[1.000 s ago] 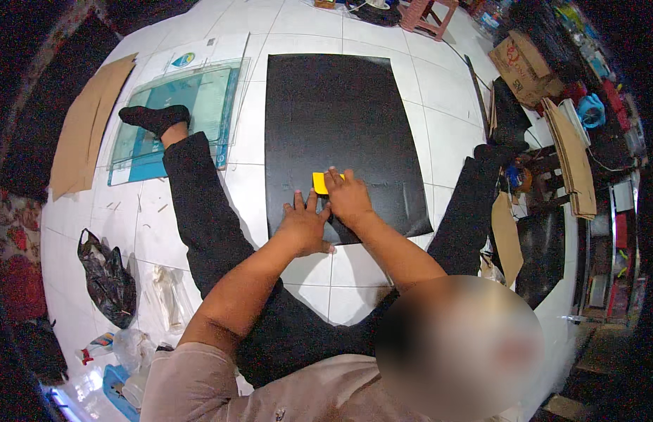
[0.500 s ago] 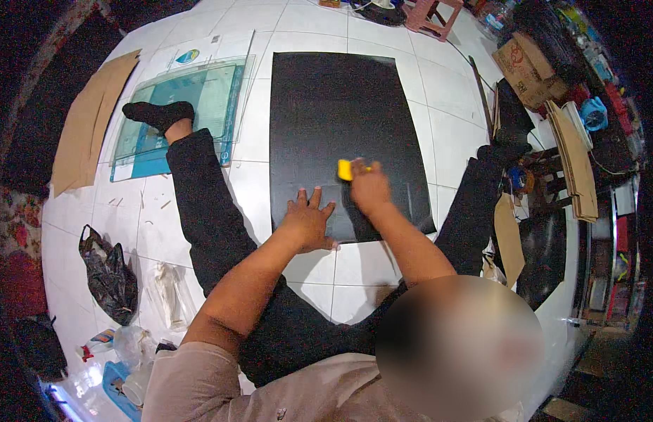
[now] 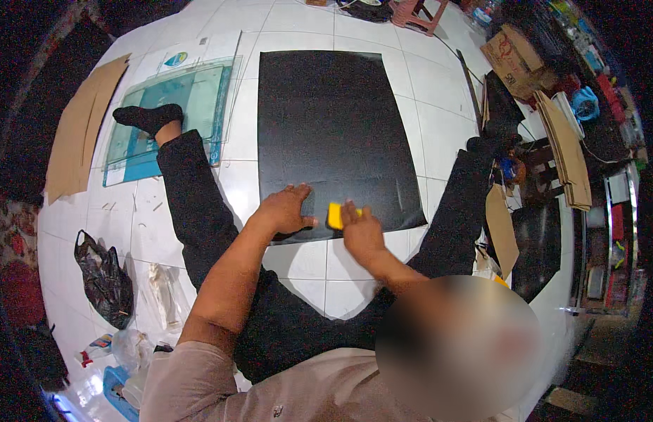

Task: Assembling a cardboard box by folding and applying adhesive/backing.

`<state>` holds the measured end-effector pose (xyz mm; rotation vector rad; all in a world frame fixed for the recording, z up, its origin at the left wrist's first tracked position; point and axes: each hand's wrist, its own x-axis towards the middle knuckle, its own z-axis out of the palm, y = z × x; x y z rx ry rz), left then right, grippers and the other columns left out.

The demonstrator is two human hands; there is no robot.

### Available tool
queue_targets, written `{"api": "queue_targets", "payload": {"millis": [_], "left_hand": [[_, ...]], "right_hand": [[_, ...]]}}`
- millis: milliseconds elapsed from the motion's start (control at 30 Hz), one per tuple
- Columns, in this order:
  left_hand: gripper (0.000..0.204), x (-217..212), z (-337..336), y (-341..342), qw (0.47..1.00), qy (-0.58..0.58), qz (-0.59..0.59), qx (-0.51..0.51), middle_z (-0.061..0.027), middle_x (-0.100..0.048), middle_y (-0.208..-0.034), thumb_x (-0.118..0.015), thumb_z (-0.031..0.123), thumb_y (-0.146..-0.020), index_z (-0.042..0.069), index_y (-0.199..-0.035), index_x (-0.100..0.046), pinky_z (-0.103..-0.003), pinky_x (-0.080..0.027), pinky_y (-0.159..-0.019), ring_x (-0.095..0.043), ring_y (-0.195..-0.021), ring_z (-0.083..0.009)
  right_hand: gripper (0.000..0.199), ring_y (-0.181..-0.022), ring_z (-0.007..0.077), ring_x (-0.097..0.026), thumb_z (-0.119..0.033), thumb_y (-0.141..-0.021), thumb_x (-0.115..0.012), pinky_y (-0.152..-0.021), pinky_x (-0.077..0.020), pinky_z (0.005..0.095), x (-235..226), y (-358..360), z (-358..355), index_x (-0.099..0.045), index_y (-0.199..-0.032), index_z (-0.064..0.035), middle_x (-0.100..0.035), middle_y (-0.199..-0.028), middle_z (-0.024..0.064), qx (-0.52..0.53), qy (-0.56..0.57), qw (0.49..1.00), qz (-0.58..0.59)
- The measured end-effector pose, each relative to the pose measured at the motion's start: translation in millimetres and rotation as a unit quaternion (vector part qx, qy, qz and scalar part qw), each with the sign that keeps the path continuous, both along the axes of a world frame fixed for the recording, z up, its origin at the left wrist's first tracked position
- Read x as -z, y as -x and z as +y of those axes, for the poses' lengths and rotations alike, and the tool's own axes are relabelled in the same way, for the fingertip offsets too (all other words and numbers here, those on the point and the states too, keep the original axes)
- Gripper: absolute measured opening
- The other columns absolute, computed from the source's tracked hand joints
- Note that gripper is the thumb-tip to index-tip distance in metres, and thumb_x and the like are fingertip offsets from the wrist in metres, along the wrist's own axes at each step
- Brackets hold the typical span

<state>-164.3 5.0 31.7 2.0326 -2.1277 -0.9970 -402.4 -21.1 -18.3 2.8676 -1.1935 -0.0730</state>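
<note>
Sitting on white tile floor (image 3: 439,133), person, legs spread either side of black sheet (image 3: 333,133). Glass pane (image 3: 200,98) over teal mat beyond left leg, well left of grip; cardboard sheet (image 3: 80,133) farther left. Black plastic bag (image 3: 101,278) down-left. Cardboard boxes (image 3: 516,56) far up-right. Nothing between hands and sheet. Right hand (image 3: 362,232) curled tight around yellow squeegee (image 3: 335,215), pressed on sheet's near edge. Left hand (image 3: 284,209) just left of it, flat, fingers spread, palm down on sheet.
</note>
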Motion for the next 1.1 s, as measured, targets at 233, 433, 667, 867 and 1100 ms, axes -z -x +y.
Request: {"api": "queue_targets", "payload": {"millis": [233, 433, 667, 867, 1100], "left_hand": [[0.076, 14, 0, -15, 0.997, 0.035, 0.068, -0.019, -0.0199, -0.044, -0.148, -0.069, 0.039, -0.086, 0.003, -0.146, -0.041, -0.041, -0.037, -0.112, -0.044, -0.136, -0.0349], [0.081, -1, -4, -18, 0.991, 0.057, -0.035, -0.118, -0.0222, -0.041, -0.149, -0.074, 0.042, -0.081, 0.006, -0.146, -0.041, -0.045, -0.04, -0.109, -0.044, -0.133, -0.0414], [0.088, -2, -17, -43, 0.93, 0.083, 0.001, -0.358, -0.027, -0.054, -0.13, -0.08, 0.043, -0.074, 0.001, -0.142, -0.043, -0.046, -0.048, -0.099, -0.053, -0.123, -0.0404], [0.087, 24, -25, -50, 0.911, 0.117, 0.007, -0.394, -0.0254, -0.056, -0.128, -0.08, 0.042, -0.074, -0.001, -0.141, -0.044, -0.045, -0.048, -0.098, -0.056, -0.119, -0.0403], [0.084, 29, -43, -52, 0.877, 0.151, 0.069, -0.45, -0.0262, -0.062, -0.121, -0.079, 0.04, -0.075, -0.001, -0.14, -0.045, -0.043, -0.049, -0.097, -0.061, -0.114, -0.0389]], "right_hand": [[0.049, -0.099, 0.0319, -0.058, -0.011, -0.083, -0.056, -0.076, -0.0533, 0.0424, -23, -12, 38, -0.056, -0.13, 0.0016, -0.053, -0.141, 0.0155, -0.108, -0.021, 0.993, -0.036], [0.047, -0.098, 0.036, -0.059, -0.012, -0.085, -0.053, -0.077, -0.054, 0.047, 1, 17, -43, -0.055, -0.13, 0.0033, -0.055, -0.138, 0.0178, 0.078, 0.016, 0.997, -0.016], [0.039, -0.1, 0.0365, -0.061, -0.011, -0.088, -0.051, -0.078, -0.0564, 0.0436, -4, 51, -121, -0.06, -0.124, 0.0008, -0.061, -0.13, 0.0127, 0.256, 0.04, 0.966, 0.029], [0.04, -0.113, 0.0354, -0.056, -0.019, -0.092, -0.051, -0.088, -0.0528, 0.0484, -3, 11, -145, -0.057, -0.128, -0.0003, -0.057, -0.135, 0.0145, 0.274, 0.008, 0.961, 0.036], [0.04, -0.112, 0.0383, -0.058, -0.016, -0.093, -0.045, -0.09, -0.0529, 0.0442, 6, -17, -183, -0.059, -0.127, -0.0008, -0.059, -0.134, 0.013, 0.215, 0.058, 0.975, 0.009]]}}
